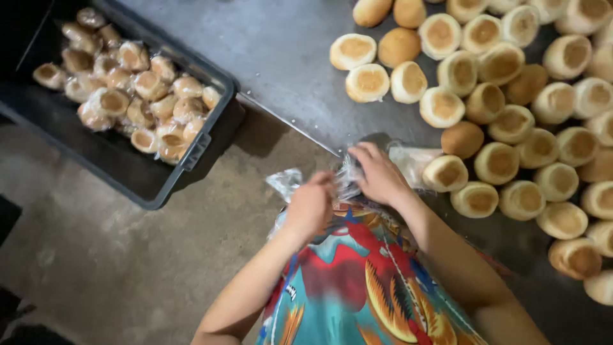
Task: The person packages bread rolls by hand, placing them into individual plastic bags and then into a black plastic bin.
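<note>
Clear plastic: a thin bag is pinched between both hands at the desk edge, close to the person's body.
Left hand: the left hand is clenched around the bag's loose film, knuckles up, with a crumpled flap sticking out to its left.
Right hand: the right hand lies just beside the left one, fingers curled down onto the same bag and gripping it at the desk's edge.
Doing it well: by my judgement, each hand should keep hold of its own side of the film so the mouth stays wide, with the bag low and near the rolls.
Nearest rolls: a pale bun lies just right of the right hand, touching the bag's far end.
Further right: many round rolls cover the grey metal desk, crowded together.
Up and left: a dark bin on the floor holds bagged rolls, well apart from the hands.
In the way: the crowded buns leave little bare desk beside the bag.
Below: a bright patterned garment.
</note>
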